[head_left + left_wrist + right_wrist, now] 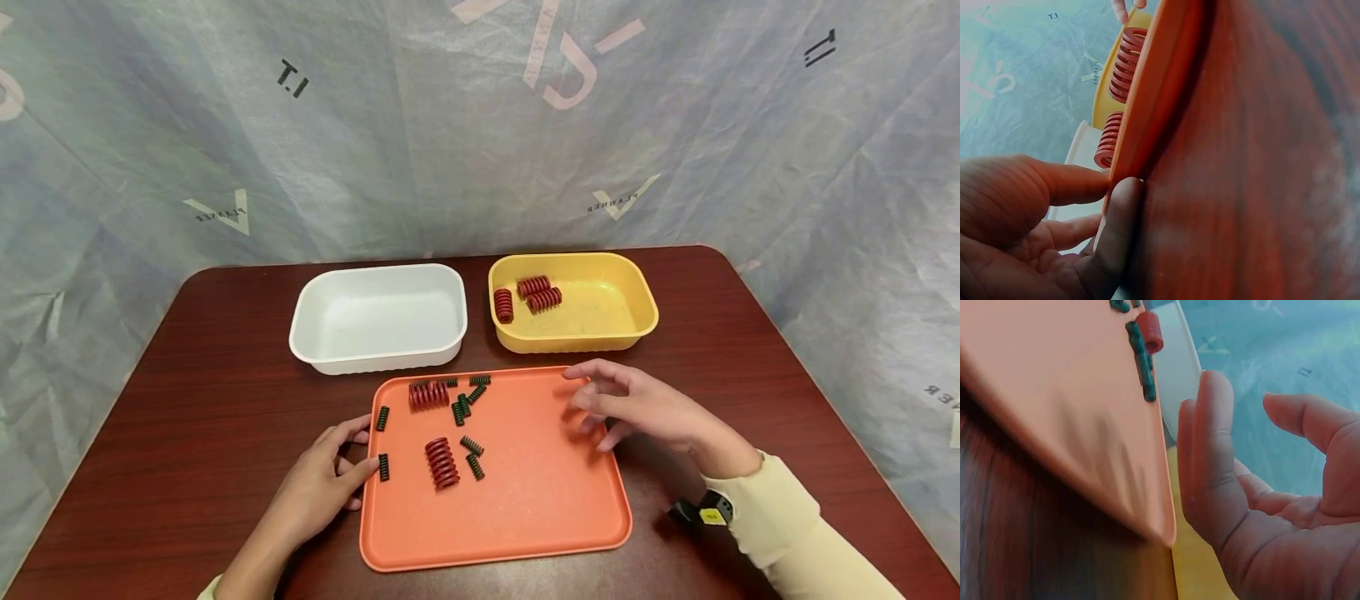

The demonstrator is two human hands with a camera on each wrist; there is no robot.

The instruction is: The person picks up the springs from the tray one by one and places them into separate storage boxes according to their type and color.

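My left hand (311, 483) grips the left rim of the orange tray (532, 508); in the left wrist view its thumb and fingers pinch the edge. Over the tray's right side hovers my right hand (656, 410), fingers spread and slightly bent, holding nothing. Two large red springs lie on the tray: one upright in view near the middle (441, 463), another sideways at the back left (429, 396). Small dark green springs (383, 467) are scattered on its left half, several clustered behind the middle. In the right wrist view, green springs (1141, 359) lie well away from my right hand.
Behind the tray stand a white bin (378, 362) on the left and a yellow bin (577, 342) on the right. Three red springs (543, 299) lie in the yellow bin's left part. A dark brown table (187, 417) carries everything, with a printed grey sheet (420, 150) behind.
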